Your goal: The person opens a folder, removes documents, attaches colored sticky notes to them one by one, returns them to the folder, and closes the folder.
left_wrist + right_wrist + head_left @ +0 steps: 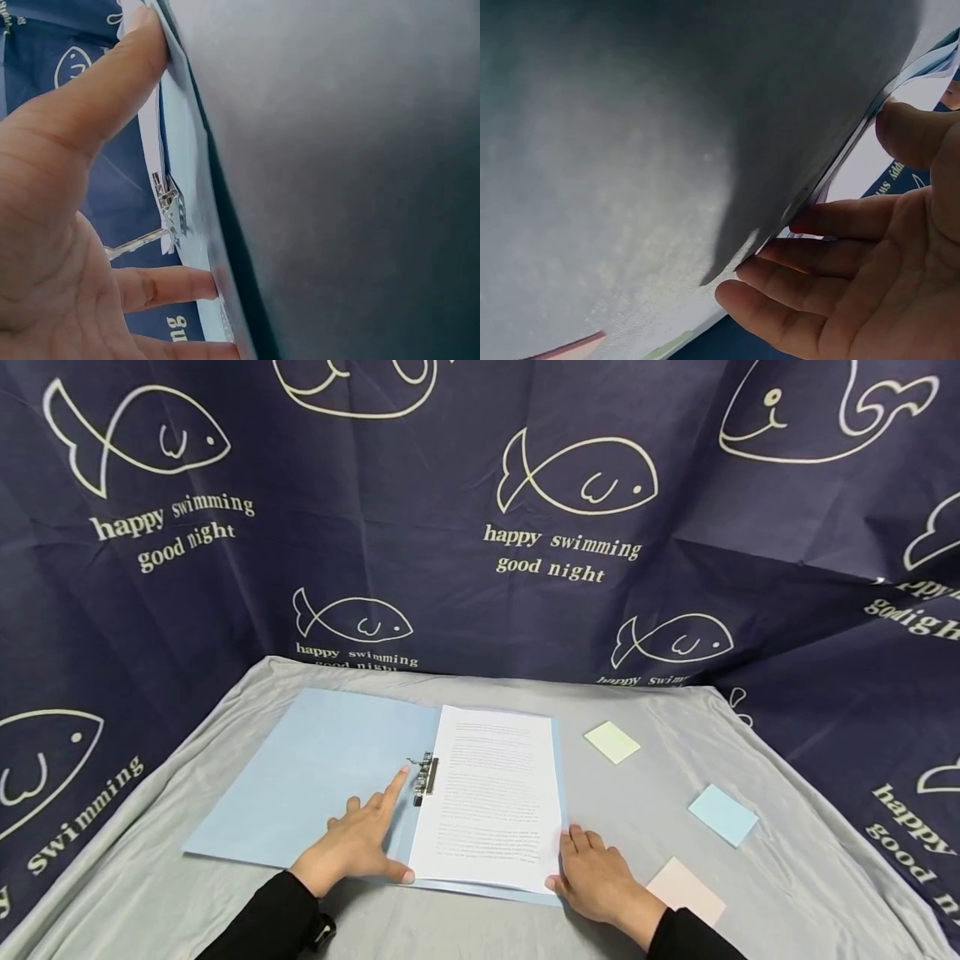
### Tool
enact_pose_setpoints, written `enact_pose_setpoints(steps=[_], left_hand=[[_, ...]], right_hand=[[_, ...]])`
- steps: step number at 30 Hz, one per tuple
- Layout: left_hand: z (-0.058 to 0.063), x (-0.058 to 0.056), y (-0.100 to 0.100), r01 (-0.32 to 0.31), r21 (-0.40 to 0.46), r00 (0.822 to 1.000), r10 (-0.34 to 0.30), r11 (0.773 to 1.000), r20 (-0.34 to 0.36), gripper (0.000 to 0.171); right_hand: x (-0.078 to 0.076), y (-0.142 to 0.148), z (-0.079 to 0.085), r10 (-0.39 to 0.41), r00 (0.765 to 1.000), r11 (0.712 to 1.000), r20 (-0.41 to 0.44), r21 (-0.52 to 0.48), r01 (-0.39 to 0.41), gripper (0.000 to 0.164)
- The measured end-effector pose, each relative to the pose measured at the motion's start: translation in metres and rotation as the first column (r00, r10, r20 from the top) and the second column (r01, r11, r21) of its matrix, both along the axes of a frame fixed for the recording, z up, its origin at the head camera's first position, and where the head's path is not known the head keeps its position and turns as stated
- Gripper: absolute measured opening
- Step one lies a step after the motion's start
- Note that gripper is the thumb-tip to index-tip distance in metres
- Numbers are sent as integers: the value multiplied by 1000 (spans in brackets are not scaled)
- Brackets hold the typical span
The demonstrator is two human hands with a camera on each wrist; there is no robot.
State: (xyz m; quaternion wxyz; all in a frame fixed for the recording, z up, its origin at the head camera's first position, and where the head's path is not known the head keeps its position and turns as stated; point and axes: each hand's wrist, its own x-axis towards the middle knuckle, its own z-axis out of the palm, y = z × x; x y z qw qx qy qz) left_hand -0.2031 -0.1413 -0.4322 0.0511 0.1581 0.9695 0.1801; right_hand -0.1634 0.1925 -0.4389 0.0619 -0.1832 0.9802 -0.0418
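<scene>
A light blue folder [322, 760] lies spread on the grey cloth, with a stack of printed paper [491, 802] on its right half. Along the stack's left edge sits a metal lever clip [425, 779], its thin lever sticking out to the left. My left hand [354, 839] spans the spine area: the index fingertip is at the lever, the thumb at the paper's lower left corner. In the left wrist view the clip [171, 206] shows between thumb and fingers. My right hand [600, 872] rests at the lower right corner, its fingers [817, 292] lightly bent along the folder's edge.
Right of the folder lie a pale green sticky-note pad [612, 742], a light blue pad [723, 815] and a pale pink pad [686, 891], the last partly behind my right wrist. A dark blue curtain [450, 552] with fish drawings hangs behind the cloth-covered table [637, 818].
</scene>
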Motion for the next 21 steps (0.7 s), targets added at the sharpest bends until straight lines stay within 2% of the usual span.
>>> enact_pose_setpoints(steps=[5, 7, 9, 12, 16, 18, 21], left_hand=[[1, 2, -2, 60, -32, 998, -59, 998, 15, 100], [3, 3, -2, 74, -48, 997, -72, 996, 25, 95], [4, 3, -2, 77, -53, 996, -75, 996, 39, 97], [5, 3, -2, 80, -60, 995, -77, 995, 56, 101], [6, 3, -1, 77, -74, 995, -73, 994, 61, 102], [7, 3, 0, 74, -79, 996, -69, 994, 60, 102], [7, 3, 2, 66, -88, 996, -61, 994, 61, 103]], right_hand=[[0, 0, 2, 6, 1000, 1000, -5, 18, -6, 68], [1, 0, 3, 3, 1000, 1000, -10, 22, -3, 68], [1, -1, 3, 9, 999, 1000, -32, 16, -8, 71], [1, -1, 2, 35, 993, 999, -112, -5, -36, 82], [-3, -1, 2, 94, 967, 993, -237, -42, -107, 94], [-6, -1, 5, 125, 958, 987, -259, -68, -147, 90], [-9, -4, 11, 171, 956, 974, -236, -108, -201, 74]])
